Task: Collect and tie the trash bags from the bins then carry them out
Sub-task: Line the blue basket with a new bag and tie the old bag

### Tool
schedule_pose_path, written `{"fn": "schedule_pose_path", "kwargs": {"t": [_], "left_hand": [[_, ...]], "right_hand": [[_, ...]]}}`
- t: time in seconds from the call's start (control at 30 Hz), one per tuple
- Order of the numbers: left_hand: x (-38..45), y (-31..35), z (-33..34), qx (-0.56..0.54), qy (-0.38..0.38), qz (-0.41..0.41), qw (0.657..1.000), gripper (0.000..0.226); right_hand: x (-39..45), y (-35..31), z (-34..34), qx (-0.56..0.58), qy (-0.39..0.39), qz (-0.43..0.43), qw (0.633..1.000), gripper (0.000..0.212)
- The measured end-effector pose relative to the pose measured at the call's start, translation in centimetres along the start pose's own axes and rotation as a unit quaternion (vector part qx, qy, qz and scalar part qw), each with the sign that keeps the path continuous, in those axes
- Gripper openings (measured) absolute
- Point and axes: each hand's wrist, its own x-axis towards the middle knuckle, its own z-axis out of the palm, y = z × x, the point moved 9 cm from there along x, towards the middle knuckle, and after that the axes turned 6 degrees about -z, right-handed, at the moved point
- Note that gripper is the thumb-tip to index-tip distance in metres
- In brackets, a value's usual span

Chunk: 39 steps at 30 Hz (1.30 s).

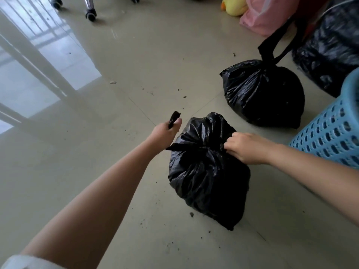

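Note:
A full black trash bag stands on the floor in front of me, its mouth gathered at the top. My left hand grips one twisted strip of the bag's top and holds it out to the left. My right hand is closed on the other side of the gathered top. Behind it, to the right, a second black trash bag sits tied, its two long handles sticking up.
A blue perforated plastic bin stands at the right edge. A large black bag, a pink bag and a yellow plush toy lie at the back right. Chair castors are at the top. Crumbs of dirt dot the floor.

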Motion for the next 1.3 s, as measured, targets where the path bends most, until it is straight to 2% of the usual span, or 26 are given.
{"fn": "schedule_pose_path", "kwargs": {"t": [0.07, 0.13, 0.2, 0.27, 0.33, 0.4, 0.43, 0.57, 0.73, 0.83, 0.93, 1.03, 1.1, 1.17, 1.2, 1.3], "left_hand": [[-0.3, 2.2, -0.6, 0.034, -0.005, 0.042, 0.999, 0.032], [-1.0, 4.8, -1.8, 0.177, 0.059, 0.105, 0.977, 0.032], [-1.9, 7.3, -3.4, 0.254, 0.138, 0.145, 0.946, 0.035], [-2.6, 9.0, -4.1, 0.246, 0.154, 0.151, 0.945, 0.035], [-3.1, 10.6, -4.4, 0.184, 0.137, 0.146, 0.962, 0.033], [-3.7, 12.6, -4.9, 0.108, 0.120, 0.153, 0.975, 0.031], [-4.3, 14.0, -5.5, 0.108, 0.134, 0.167, 0.971, 0.030], [-6.6, 20.2, -8.7, 0.156, 0.252, 0.231, 0.927, 0.031], [-7.7, 25.0, -8.9, 0.210, 0.303, 0.254, 0.894, 0.030], [-6.8, 25.5, -8.4, 0.246, 0.297, 0.234, 0.893, 0.027], [-5.3, 24.4, -7.6, 0.293, 0.261, 0.190, 0.900, 0.023], [-4.0, 23.4, -6.6, 0.328, 0.215, 0.160, 0.906, 0.020], [-3.7, 23.5, -6.3, 0.327, 0.208, 0.163, 0.907, 0.020], [-3.6, 23.6, -6.5, 0.316, 0.214, 0.168, 0.909, 0.025], [-3.6, 23.5, -6.7, 0.312, 0.218, 0.166, 0.910, 0.026], [-3.6, 22.8, -7.0, 0.326, 0.222, 0.164, 0.904, 0.026]], "right_hand": [[-0.5, 0.6, 0.7, 0.005, -0.055, 0.008, 0.998, 0.028], [-0.9, 1.0, 0.8, 0.019, -0.094, 0.017, 0.995, 0.026], [-1.0, 1.3, 0.1, 0.038, -0.102, 0.024, 0.994, 0.024], [-1.1, 1.9, -1.0, 0.055, -0.092, 0.033, 0.994, 0.022], [-1.2, 2.4, -2.5, 0.077, -0.076, 0.043, 0.993, 0.022], [-1.4, 3.1, -4.4, 0.095, -0.053, 0.053, 0.993, 0.023], [-1.4, 3.5, -5.5, 0.097, -0.038, 0.057, 0.993, 0.023], [-2.2, 6.0, -11.6, 0.048, 0.082, 0.081, 0.992, 0.026], [-4.8, 9.3, -19.5, -0.023, 0.235, 0.143, 0.961, 0.025], [-5.3, 11.5, -21.5, -0.094, 0.233, 0.196, 0.948, 0.042], [-5.8, 14.9, -20.8, -0.095, 0.148, 0.305, 0.936, 0.057], [-6.7, 17.4, -19.3, -0.052, 0.099, 0.380, 0.918, 0.037], [-6.6, 17.8, -18.6, 0.041, 0.119, 0.368, 0.921, 0.014], [-5.8, 17.9, -18.2, 0.135, 0.159, 0.340, 0.917, 0.016], [-5.6, 17.9, -18.6, 0.147, 0.190, 0.336, 0.911, 0.020], [-6.6, 18.5, -19.8, 0.131, 0.286, 0.379, 0.870, 0.052]]}}
